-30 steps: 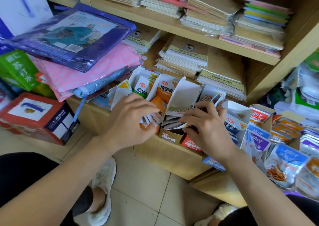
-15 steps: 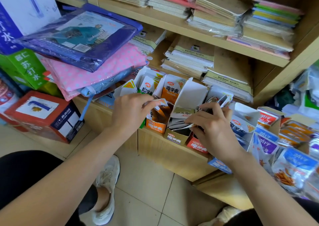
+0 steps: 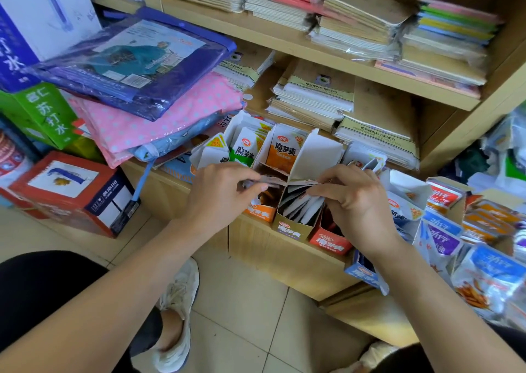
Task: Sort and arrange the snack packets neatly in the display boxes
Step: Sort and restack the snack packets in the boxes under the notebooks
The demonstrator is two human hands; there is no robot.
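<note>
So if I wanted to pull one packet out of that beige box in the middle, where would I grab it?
Pinch its top edge, coming straight down from above. The packets stand on edge, leaning and packed together inside the beige box, whose walls cover their sides and bottoms, so only the tops are free.

Bright even light, soft blur, wide-angle bending edges.
</note>
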